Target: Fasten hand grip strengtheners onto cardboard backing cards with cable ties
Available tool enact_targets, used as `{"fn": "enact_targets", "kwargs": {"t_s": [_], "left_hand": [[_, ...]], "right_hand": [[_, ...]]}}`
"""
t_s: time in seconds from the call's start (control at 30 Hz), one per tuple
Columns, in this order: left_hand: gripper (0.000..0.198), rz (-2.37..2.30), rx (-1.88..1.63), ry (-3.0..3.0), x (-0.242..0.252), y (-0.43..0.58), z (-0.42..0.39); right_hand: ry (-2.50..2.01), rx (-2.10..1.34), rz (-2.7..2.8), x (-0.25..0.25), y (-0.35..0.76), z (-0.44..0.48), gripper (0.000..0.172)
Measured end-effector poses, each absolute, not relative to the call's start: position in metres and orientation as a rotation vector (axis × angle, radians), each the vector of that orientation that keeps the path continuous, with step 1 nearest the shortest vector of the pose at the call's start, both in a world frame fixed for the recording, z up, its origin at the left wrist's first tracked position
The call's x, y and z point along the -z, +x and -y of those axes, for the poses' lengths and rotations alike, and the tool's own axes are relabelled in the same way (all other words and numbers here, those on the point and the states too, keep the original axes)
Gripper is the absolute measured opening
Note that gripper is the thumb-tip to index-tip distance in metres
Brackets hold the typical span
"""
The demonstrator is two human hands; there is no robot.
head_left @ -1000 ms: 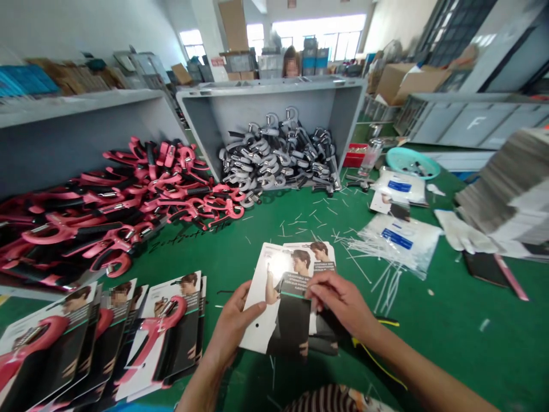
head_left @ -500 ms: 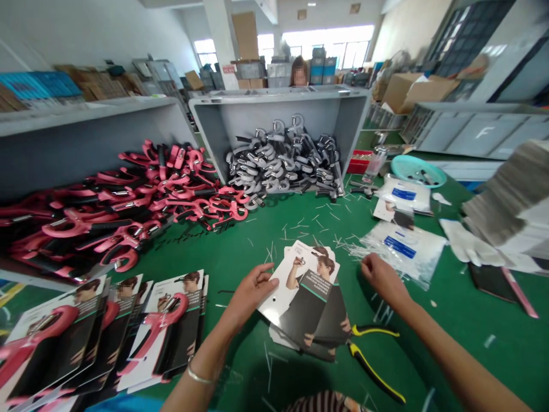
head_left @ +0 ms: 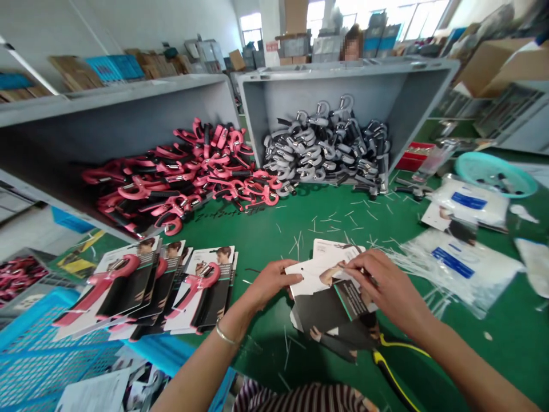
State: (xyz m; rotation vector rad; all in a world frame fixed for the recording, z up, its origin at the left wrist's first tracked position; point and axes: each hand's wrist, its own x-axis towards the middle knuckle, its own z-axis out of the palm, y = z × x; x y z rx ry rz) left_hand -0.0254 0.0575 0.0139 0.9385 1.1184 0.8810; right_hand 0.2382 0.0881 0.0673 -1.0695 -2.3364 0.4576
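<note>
In the head view my left hand (head_left: 271, 283) pinches the left edge of a printed cardboard backing card (head_left: 315, 309), thumb on top. That card lies over several similar cards on the green table. My right hand (head_left: 390, 286) is over the card's upper right part, thumb and fingers pinched together; whatever is between them is too small to make out. Just below that hand lie cutters or pliers with yellow-and-black handles (head_left: 397, 380). Thin white plastic ties (head_left: 433, 280) are scattered by the right wrist. To the left, pink hand grips (head_left: 199, 289) rest on similar cards.
Two tipped grey crates hold pink hand grips (head_left: 189, 171) and grey hand grips (head_left: 321, 143). Clear bags with blue labels (head_left: 457, 260) and a turquoise dish (head_left: 525, 186) lie at right. A blue basket (head_left: 55, 355) stands lower left.
My right hand has moved left from the white ties onto the card. My left hand has closed on the card's edge, and the card is turned slightly. The view has swung left and down.
</note>
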Motion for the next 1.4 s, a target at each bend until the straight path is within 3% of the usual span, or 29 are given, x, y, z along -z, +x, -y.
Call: {"fn": "enact_targets", "kwargs": {"t_s": [0.37,0.53,0.73,0.9,1.03,1.1,1.23,1.33,1.4], "left_hand": [[0.047,-1.086,-0.847,1.049,0.006,-0.030,-0.070],[0.038,-1.361,-0.967,1.583,-0.005,-0.029,-0.066],[0.024,-1.439,-0.937,2.237,-0.027,-0.013,-0.052],[0.023,-1.455,-0.996,2.257,-0.023,-0.004,-0.054],[0.017,-1.497,-1.029,2.188,-0.019,-0.001,-0.059],[0.014,-1.525,-1.040,2.149,-0.017,-0.001,-0.061],[0.013,-1.588,-1.131,1.997,-0.007,-0.006,-0.058],[0.038,-1.726,-1.324,1.423,0.007,-0.010,-0.047],[0.049,-1.565,-1.272,0.986,0.013,-0.012,-0.040]], "right_hand": [[-1.048,-0.312,2.615,-0.060,0.222,-0.100,0.016],[-1.133,-0.354,2.599,-0.059,0.220,-0.102,0.017],[-1.161,-0.816,2.410,-0.075,0.208,-0.104,0.017],[-1.093,-1.441,2.014,-0.083,0.199,-0.105,0.021],[-0.974,-1.664,1.796,-0.074,0.195,-0.106,0.023],[-0.966,-1.606,1.817,-0.068,0.191,-0.108,0.022],[-1.015,-1.074,2.018,-0.055,0.184,-0.113,0.013],[-1.035,-0.940,2.035,-0.046,0.179,-0.115,0.013],[-1.062,-0.972,2.024,-0.041,0.177,-0.113,0.012]]}}
